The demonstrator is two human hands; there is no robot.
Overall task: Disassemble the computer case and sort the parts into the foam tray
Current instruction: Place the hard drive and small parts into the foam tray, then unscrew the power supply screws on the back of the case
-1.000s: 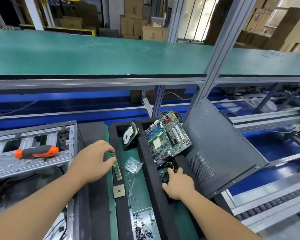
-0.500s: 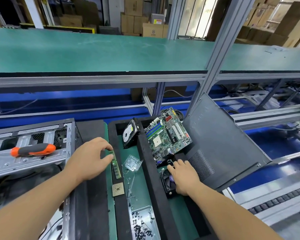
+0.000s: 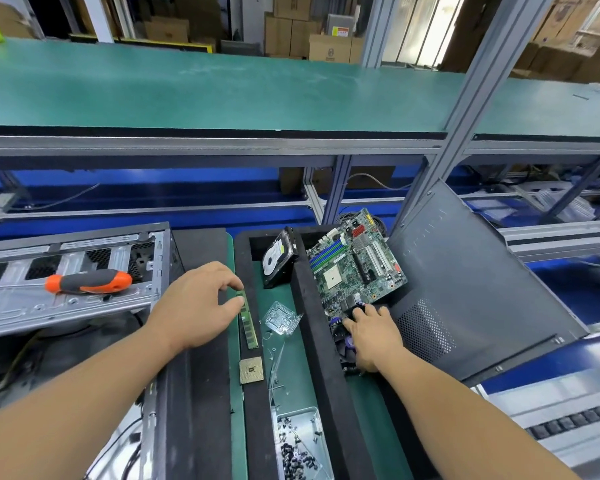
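The black foam tray (image 3: 313, 327) lies in front of me. A green RAM stick (image 3: 249, 327) lies along its left wall, and my left hand (image 3: 198, 306) pinches the stick's far end between thumb and forefinger. In the right compartment my right hand (image 3: 373, 336) rests flat on a black cooling fan (image 3: 345, 346), fingertips touching the near edge of the tilted motherboard (image 3: 354, 265). A hard drive (image 3: 277, 261) leans in the middle compartment's far end. A CPU chip (image 3: 251, 370) sits on the left wall. The stripped metal case (image 3: 70, 303) stands at the left.
An orange and grey screwdriver (image 3: 87, 281) lies on the case frame. The dark side panel (image 3: 471, 282) leans against the tray's right side. A clear plastic bracket (image 3: 280, 318) and a small box of screws (image 3: 300, 441) sit in the middle compartment. A green shelf (image 3: 222, 91) runs overhead.
My right hand slid forward over the fan toward the motherboard's edge. My left hand stayed at the RAM stick's far end.
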